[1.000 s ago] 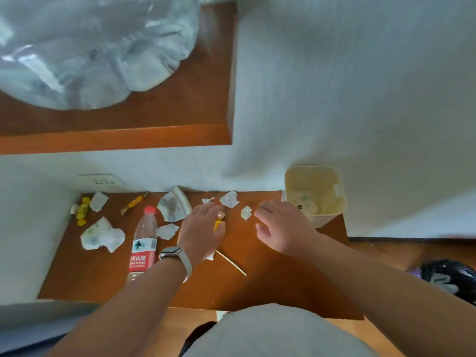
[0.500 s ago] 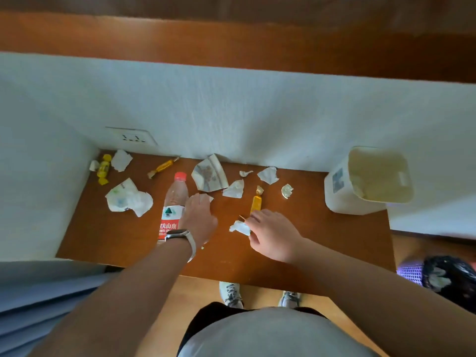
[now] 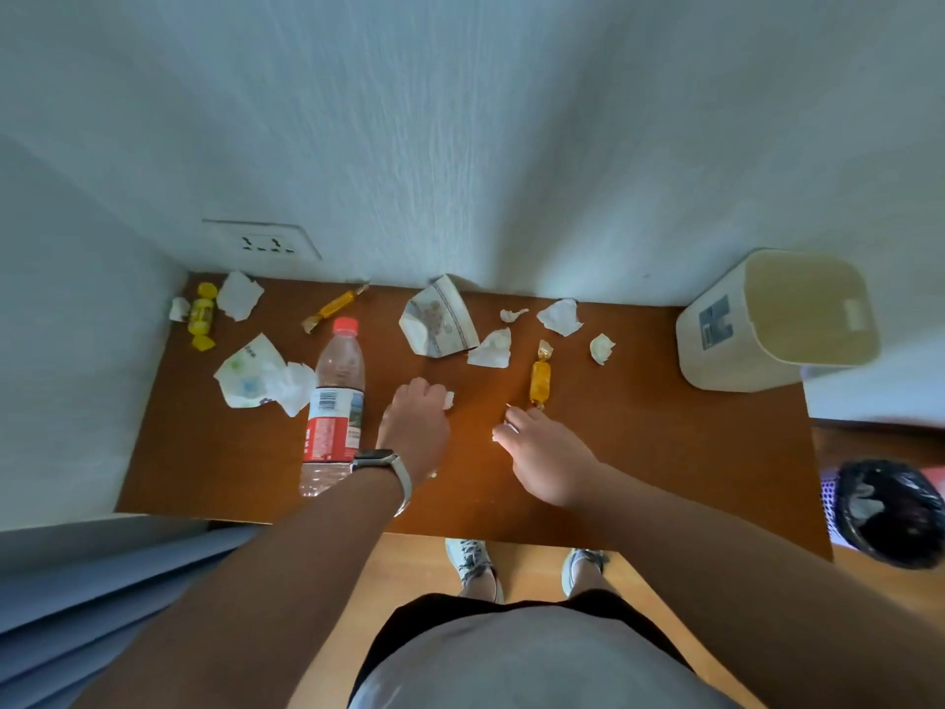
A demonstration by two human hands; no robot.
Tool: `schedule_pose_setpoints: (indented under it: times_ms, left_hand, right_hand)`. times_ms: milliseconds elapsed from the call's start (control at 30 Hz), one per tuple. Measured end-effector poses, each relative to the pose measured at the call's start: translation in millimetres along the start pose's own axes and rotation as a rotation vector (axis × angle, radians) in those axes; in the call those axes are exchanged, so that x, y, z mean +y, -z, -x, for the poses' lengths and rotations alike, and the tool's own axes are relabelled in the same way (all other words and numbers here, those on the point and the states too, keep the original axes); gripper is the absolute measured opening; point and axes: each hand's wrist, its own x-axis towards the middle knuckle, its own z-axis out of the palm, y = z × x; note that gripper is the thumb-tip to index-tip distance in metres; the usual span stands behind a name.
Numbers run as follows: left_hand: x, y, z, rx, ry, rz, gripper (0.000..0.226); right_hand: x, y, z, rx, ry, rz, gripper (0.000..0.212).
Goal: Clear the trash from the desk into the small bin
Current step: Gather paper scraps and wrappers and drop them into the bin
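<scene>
A cream small bin (image 3: 716,350) stands at the right end of the brown desk (image 3: 665,452). Trash lies across the desk: a red-capped plastic bottle (image 3: 335,396), an orange candy (image 3: 539,383), a crumpled paper bag (image 3: 440,319), a tissue pack (image 3: 250,376) and several white scraps. My left hand (image 3: 414,427), wearing a watch, is curled at mid-desk with a small white paper scrap (image 3: 449,400) at its fingertips. My right hand (image 3: 542,452), just below the orange candy, pinches a small white scrap (image 3: 496,434) together with a thin stick (image 3: 509,405).
A yellow candy (image 3: 201,314), a white tissue (image 3: 238,295) and a second orange candy (image 3: 335,305) lie at the back left by the wall socket (image 3: 261,243). On the floor at the right stands a bin with a black liner (image 3: 890,514). Walls close the desk's back and left.
The view has tilted down and the shelf is gone from it. My right hand came back from beside the bin and picked up the scrap and stick. My left hand curled onto a scrap.
</scene>
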Motion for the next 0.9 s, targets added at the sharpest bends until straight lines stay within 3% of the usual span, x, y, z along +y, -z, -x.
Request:
schedule_pose_setpoints:
  times_ms: [267,433,900]
  left_hand:
    - [0.8,3.0,9.5,-0.016,-0.017,0.071,0.018]
    - [22.9,11.5,10.9,-0.015,-0.036,0.155,0.016]
    - [190.5,75.2,-32.7,0.031,-0.346,0.3,0.008]
  right_hand:
    - [2.5,0.5,12.7,-0.008,-0.036,-0.012,0.021]
    - [18.9,23.1,28.3,0.116,-0.082,-0.064,0.021]
    - [108.3,131.6,105.9,0.52,-0.392,-0.166,0.013]
